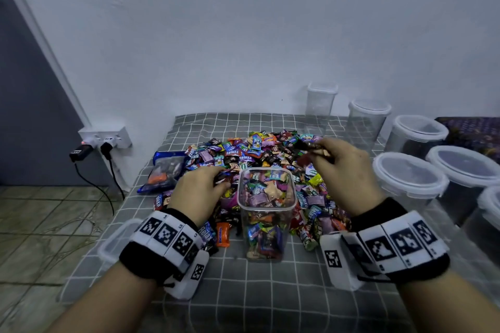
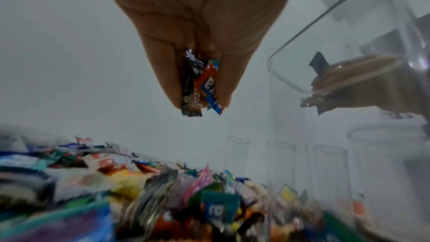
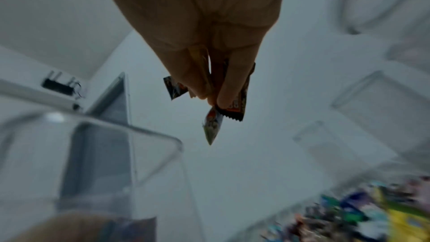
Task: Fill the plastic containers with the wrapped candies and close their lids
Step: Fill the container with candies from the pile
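A clear square container (image 1: 266, 213), lid off and mostly full of wrapped candies, stands on the checked cloth in front of a big candy pile (image 1: 259, 151). My left hand (image 1: 201, 189) hovers just left of its rim, pinching a few candies (image 2: 200, 87) between curled fingers. My right hand (image 1: 343, 167) is raised to the right of the container and grips a few dark-wrapped candies (image 3: 223, 111), with the container rim (image 3: 97, 135) below and to its left. The same rim (image 2: 325, 34) shows at the right of the left wrist view.
Several clear lidded containers (image 1: 408, 176) stand in a row along the right side, two taller ones (image 1: 320, 105) near the wall. A loose lid (image 1: 113, 240) lies under my left wrist. A blue candy bag (image 1: 165, 173) lies left of the pile. A power strip (image 1: 105, 138) with plugs sits on the floor.
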